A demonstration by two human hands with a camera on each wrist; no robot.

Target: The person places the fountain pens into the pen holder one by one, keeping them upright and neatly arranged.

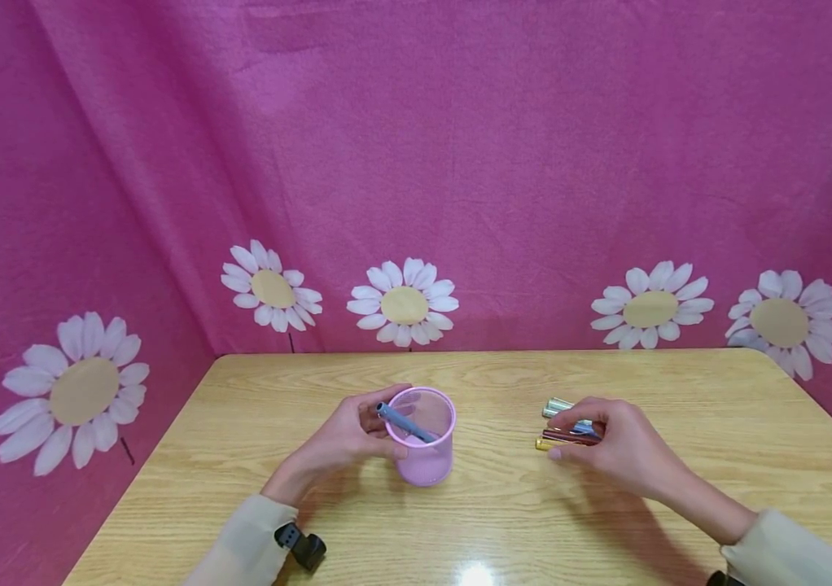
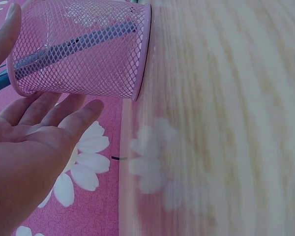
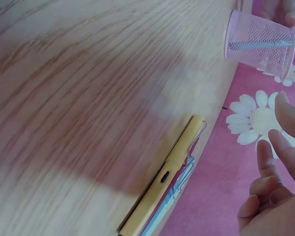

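Note:
A pink mesh pen cup (image 1: 426, 468) stands upright on the table, with a blue-grey pen (image 1: 405, 422) leaning inside it and poking over the rim. My left hand (image 1: 350, 435) holds the cup near its rim, thumb on the near side and fingers on the far side. To the right lie a yellow pen (image 1: 548, 444), a dark red pen (image 1: 570, 437), a blue pen (image 1: 583, 427) and a pale green pen (image 1: 555, 407), side by side. Just above them hovers my right hand (image 1: 621, 443), thumb and forefinger apart; the right wrist view shows nothing between its fingers. It partly hides the pens in the head view.
The wooden table (image 1: 489, 521) ends at a pink cloth (image 1: 504, 179) printed with white daisies, hanging behind and at the sides. A black wrist camera (image 1: 302, 547) sits on the left sleeve.

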